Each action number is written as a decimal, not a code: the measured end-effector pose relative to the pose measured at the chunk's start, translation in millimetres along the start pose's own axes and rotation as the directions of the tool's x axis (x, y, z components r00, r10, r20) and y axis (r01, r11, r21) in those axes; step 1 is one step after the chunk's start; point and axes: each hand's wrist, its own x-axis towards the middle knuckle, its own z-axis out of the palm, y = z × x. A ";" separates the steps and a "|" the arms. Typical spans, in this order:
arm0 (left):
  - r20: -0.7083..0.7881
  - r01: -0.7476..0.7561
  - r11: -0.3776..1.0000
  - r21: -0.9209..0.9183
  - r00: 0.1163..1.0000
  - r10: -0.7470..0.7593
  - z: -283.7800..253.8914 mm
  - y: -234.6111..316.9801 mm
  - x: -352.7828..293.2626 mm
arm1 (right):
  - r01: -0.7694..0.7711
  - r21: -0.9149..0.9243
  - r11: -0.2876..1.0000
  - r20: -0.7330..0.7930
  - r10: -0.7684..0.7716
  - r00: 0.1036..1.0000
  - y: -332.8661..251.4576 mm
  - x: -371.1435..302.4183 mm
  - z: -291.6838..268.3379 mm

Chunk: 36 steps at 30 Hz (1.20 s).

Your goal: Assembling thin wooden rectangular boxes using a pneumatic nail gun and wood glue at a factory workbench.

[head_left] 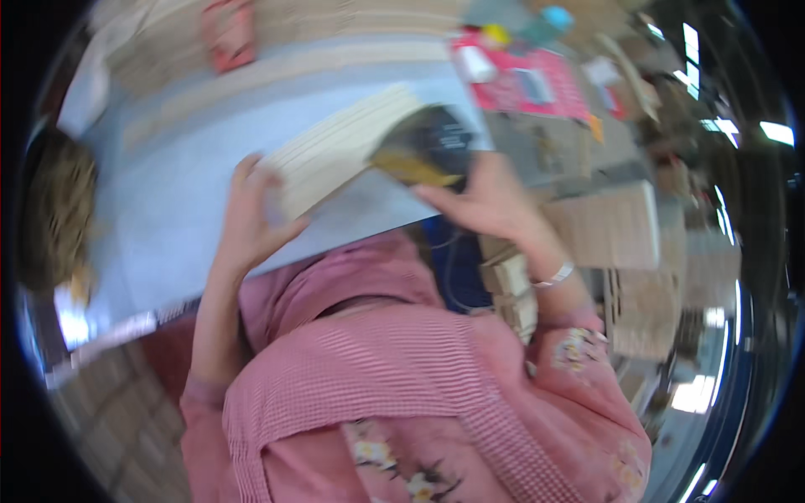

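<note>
Over the pale blue tabletop (168, 201) lies a cream-coloured, long flat bundle (344, 138) with lines along its length, slanting up to the right. My left hand (256, 214) is at its near left end, thumb and fingers curved around that end; the fingertips are blurred. A black object with a yellow lower edge (428, 147) overlaps the bundle's right end. My right hand (486, 201) grips this object from the right, thumb along its yellow edge and the other fingers mostly hidden behind it. Motion blur hides its exact kind.
Long tan cardboard-like pieces (335, 21) line the table's far side, with a red packet (228, 33) on them. A brown fibrous bundle (63, 210) stands at the left edge. Right of the table are a pink-red cloth (537, 84) with small items and cardboard boxes (604, 226).
</note>
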 end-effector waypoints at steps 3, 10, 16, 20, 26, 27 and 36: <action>0.010 0.029 0.996 -0.086 1.000 -0.028 3.9 -0.2 -3.0 | -0.013 0.041 0.999 0.027 0.012 1.000 -9.5 -3.7 0.7; -0.043 0.090 0.983 -0.162 0.994 -0.098 5.2 -4.6 -18.2 | -0.030 0.128 0.991 0.197 0.004 0.980 -46.3 5.0 27.0; -0.127 0.010 0.993 -0.116 0.992 -0.024 10.3 -12.3 -17.2 | -0.013 0.095 0.995 0.250 -0.011 0.968 -62.1 9.3 42.3; -0.168 -0.017 0.993 -0.113 0.986 -0.003 13.7 -13.0 -19.1 | -0.033 0.079 0.996 0.265 0.011 0.964 -63.7 9.9 47.2; -0.099 0.052 0.983 -0.179 0.993 -0.070 12.0 -11.4 -19.7 | -0.114 0.111 0.987 0.251 0.083 0.964 -67.8 3.4 52.0; -0.101 0.052 0.981 -0.184 0.992 -0.072 11.8 -10.8 -19.3 | -0.148 0.127 0.981 0.249 0.113 0.962 -67.3 0.2 53.2; -0.132 0.015 0.984 -0.179 0.990 -0.039 16.6 -10.2 -23.4 | -0.306 0.171 0.936 0.213 0.269 0.939 -73.2 -19.2 63.5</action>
